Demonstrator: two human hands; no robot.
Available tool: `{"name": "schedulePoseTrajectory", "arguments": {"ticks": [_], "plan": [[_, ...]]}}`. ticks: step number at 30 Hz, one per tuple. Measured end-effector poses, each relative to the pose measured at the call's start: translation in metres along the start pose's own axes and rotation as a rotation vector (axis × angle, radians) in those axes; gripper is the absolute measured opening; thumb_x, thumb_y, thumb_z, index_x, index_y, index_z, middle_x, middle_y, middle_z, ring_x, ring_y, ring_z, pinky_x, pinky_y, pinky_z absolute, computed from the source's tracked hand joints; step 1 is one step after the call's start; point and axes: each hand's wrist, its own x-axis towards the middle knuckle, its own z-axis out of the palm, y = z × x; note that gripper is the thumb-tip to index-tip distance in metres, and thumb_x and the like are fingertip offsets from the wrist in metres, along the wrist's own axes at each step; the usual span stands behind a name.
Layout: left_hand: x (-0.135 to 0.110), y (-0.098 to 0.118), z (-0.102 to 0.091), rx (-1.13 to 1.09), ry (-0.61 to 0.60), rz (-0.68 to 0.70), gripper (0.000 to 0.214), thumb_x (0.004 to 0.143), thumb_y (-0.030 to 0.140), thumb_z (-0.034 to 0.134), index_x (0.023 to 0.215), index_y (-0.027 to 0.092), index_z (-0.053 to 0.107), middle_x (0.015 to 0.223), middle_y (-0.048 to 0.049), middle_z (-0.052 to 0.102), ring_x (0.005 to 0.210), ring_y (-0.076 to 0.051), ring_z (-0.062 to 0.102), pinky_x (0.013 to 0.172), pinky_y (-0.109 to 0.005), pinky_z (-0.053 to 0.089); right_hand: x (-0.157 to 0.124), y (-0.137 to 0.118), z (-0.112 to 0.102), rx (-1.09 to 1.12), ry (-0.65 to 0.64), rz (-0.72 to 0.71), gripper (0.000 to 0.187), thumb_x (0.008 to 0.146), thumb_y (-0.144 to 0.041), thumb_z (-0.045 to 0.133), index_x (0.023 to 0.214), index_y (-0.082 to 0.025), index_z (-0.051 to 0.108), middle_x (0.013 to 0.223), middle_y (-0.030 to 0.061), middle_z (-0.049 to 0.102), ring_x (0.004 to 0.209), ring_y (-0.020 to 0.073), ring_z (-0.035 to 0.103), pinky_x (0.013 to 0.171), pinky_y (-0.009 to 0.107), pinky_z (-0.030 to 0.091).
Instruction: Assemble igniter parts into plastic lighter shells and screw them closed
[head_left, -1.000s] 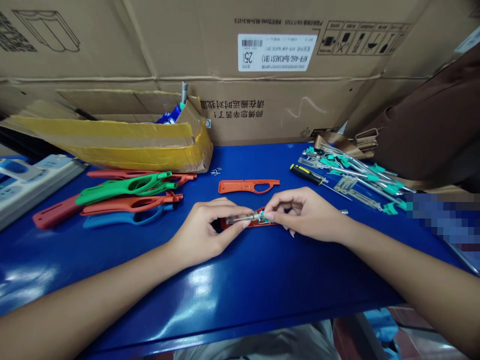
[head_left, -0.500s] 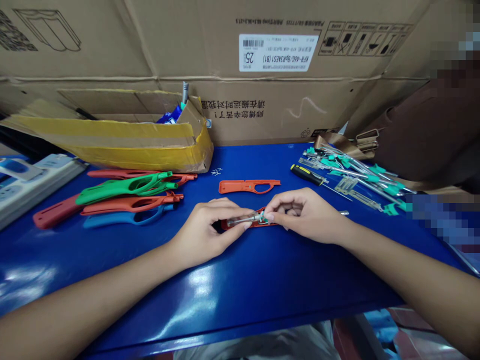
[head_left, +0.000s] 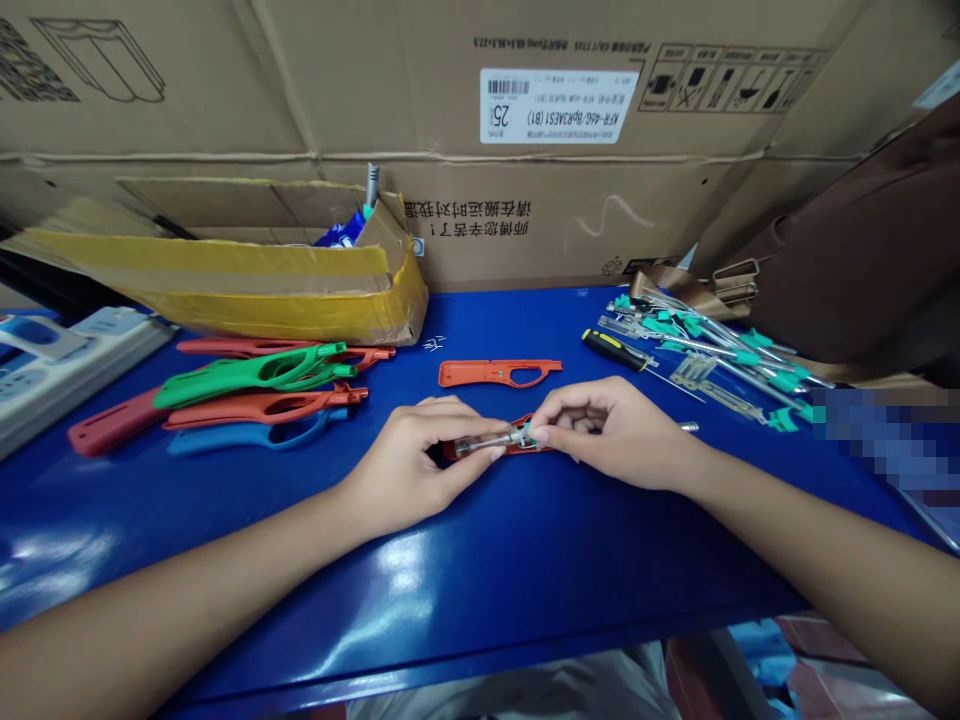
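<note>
My left hand [head_left: 427,455] is closed, thumb and fingers pinching a clear plastic lighter tank [head_left: 480,440] with a metal end. The tank lies over an orange lighter shell half [head_left: 536,447], which my hands partly cover. My right hand [head_left: 600,432] is closed at the tank's metal end, its thumb and index finger pinching a small teal trigger piece [head_left: 528,433]. A metal tube end [head_left: 688,427] shows beyond my right hand; what it joins is hidden. Another orange shell half [head_left: 499,373] lies flat just behind, inner side up.
Green [head_left: 225,382], red, orange and blue shells are piled at left beside a power strip [head_left: 90,365]. Behind stands a yellow-taped carton [head_left: 300,300]. Tiny white bits [head_left: 433,344], a screwdriver [head_left: 615,348] and metal tubes with teal pieces [head_left: 720,345] lie behind my hands.
Both hands keep almost the same place and grip. The tank under my left fingers has tilted very slightly. Part of another person at the upper right has shifted a little.
</note>
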Motion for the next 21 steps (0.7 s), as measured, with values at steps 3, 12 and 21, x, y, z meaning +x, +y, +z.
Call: {"name": "schedulePoseTrajectory", "arguments": {"ticks": [3, 12, 21], "plan": [[0.0007, 0.0007, -0.0007, 0.0, -0.007, 0.024, 0.021, 0.09, 0.017, 0.069, 0.109, 0.019, 0.079, 0.092, -0.0061, 0.079, 0.079, -0.017, 0.07, 0.075, -0.03, 0.055, -0.0004, -0.0018, 0.0009, 0.008, -0.001, -0.013, 0.019, 0.083, -0.032, 0.068, 0.079, -0.014, 0.072, 0.06, -0.002, 0.056, 0.051, 0.0075, 0.042, 0.047, 0.022, 0.031], [0.0014, 0.0014, -0.0014, 0.012, -0.003, 0.042, 0.021, 0.09, 0.017, 0.07, 0.109, 0.02, 0.079, 0.09, -0.0059, 0.078, 0.078, -0.017, 0.07, 0.073, -0.03, 0.056, -0.0001, -0.0015, 0.0047, -0.012, 0.017, -0.007, 0.017, 0.082, -0.032, 0.069, 0.078, -0.015, 0.072, 0.057, -0.0036, 0.053, 0.05, 0.0072, 0.041, 0.046, 0.021, 0.03], [0.0001, -0.0021, 0.0019, 0.08, 0.054, 0.018, 0.019, 0.089, 0.02, 0.073, 0.107, 0.019, 0.079, 0.094, -0.0066, 0.08, 0.083, -0.02, 0.071, 0.08, -0.035, 0.055, -0.0003, 0.0037, -0.0041, -0.128, 0.035, -0.04, 0.031, 0.091, -0.04, 0.061, 0.081, -0.014, 0.075, 0.061, -0.0011, 0.055, 0.053, 0.0091, 0.041, 0.048, 0.023, 0.03]]}}
